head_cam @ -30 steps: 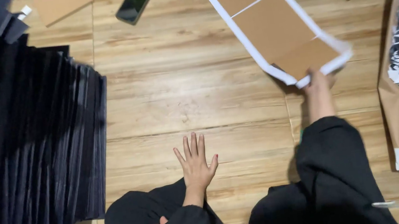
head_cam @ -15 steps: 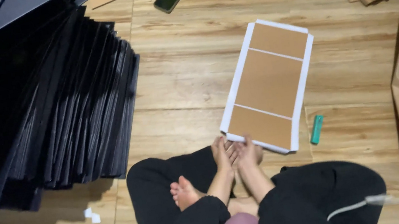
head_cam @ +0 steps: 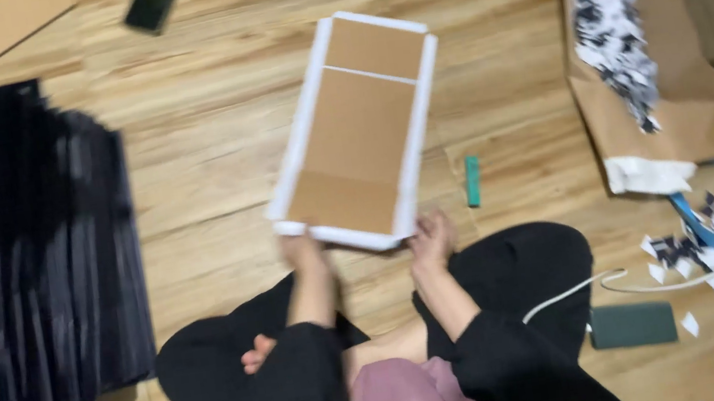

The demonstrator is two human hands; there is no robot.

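Observation:
A brown cardboard panel with white folded edges (head_cam: 357, 131) lies on the wooden floor in front of my crossed legs. My left hand (head_cam: 302, 250) grips its near left corner. My right hand (head_cam: 430, 238) rests at its near right corner, fingers on the white edge. A small green tool (head_cam: 472, 181) lies on the floor just right of the panel, close to my right hand.
A large fanned stack of black sheets (head_cam: 21, 257) fills the left side. A brown box of black-and-white scraps (head_cam: 625, 51) stands at the right. A dark phone (head_cam: 154, 1) lies far ahead, a dark green case (head_cam: 631, 325) and a white cable (head_cam: 666, 276) near my right knee.
The view has swung to the right and is blurred. Both hands have moved apart, from the middle of the panel's near edge to its two near corners.

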